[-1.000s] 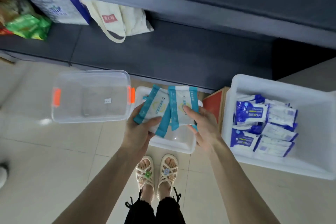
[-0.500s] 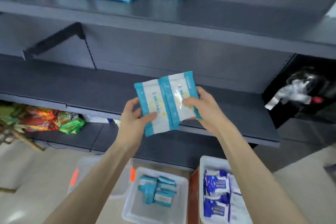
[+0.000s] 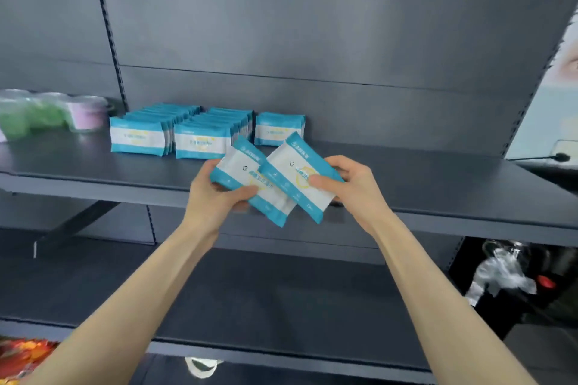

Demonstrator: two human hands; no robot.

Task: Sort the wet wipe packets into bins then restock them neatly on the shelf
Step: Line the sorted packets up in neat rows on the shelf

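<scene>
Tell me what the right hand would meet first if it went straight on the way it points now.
Probably the rightmost standing packets on the shelf; the packet in the right hand would touch them first. Depth is unclear.

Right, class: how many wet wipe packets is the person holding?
2: the left packet, gripped by the left hand, partly overlapped by the right packet in the right hand. Others may be hidden behind them.

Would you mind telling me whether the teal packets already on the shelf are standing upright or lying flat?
Upright. The shelved packets stand on their long edges in front-to-back rows on the shelf, faces forward.
</scene>
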